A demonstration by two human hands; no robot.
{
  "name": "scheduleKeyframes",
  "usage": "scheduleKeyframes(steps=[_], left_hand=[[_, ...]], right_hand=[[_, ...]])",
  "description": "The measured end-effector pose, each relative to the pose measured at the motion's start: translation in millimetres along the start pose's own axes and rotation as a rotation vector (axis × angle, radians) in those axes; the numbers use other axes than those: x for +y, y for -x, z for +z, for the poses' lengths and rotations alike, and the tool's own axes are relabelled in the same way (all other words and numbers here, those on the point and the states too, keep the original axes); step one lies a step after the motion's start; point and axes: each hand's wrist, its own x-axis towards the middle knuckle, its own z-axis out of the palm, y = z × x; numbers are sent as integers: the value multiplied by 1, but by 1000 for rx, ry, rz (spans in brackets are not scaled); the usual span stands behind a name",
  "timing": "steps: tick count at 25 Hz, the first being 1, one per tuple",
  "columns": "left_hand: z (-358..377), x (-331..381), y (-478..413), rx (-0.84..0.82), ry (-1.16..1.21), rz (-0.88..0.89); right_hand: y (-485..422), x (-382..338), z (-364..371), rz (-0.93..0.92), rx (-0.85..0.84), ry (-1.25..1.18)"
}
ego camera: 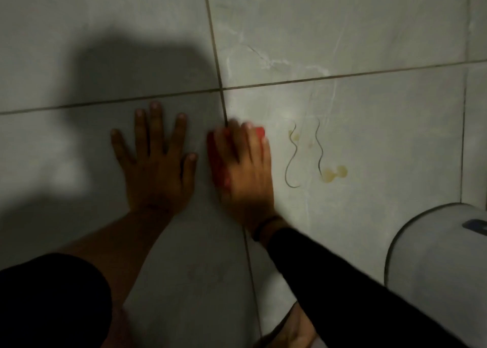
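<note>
The left hand [155, 160] lies flat on the tiled floor [382, 126], fingers spread and loose, likely bracing the person's weight. The right hand [242, 168] clasps a red sponge [219, 160] against the tile, just left of the yellow stains [334, 172], probably to scrub them.

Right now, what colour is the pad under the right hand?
The pad is red, head view.

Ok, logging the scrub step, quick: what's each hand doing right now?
Left hand: open, flat on the floor tile.
Right hand: closed over a red sponge, pressing it down.
</note>
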Motion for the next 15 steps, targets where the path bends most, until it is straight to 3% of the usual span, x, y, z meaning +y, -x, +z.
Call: scheduleKeyframes(steps=[2, 4, 6, 8, 10, 12, 14, 15], left_hand=[[0, 0, 1, -4, -4, 2], [0, 1, 1, -13, -14, 3], [0, 2, 0, -10, -14, 5], [1, 1, 0, 1, -10, 13], [1, 0, 0, 2, 4, 11], [3, 0, 2, -7, -9, 2], [3, 0, 2, -12, -16, -4], [3, 1, 0, -13, -15, 5]], right_hand=[[72, 3, -4, -67, -97, 44], [92, 35, -10, -25, -90, 124], [56, 49, -9, 204, 25, 184], [23, 33, -5, 363, 133, 59], [58, 13, 11, 203, 94, 33], [136, 5, 13, 92, -110, 25], [177, 27, 12, 248, -84, 45], [172, 38, 13, 429, -25, 14]])
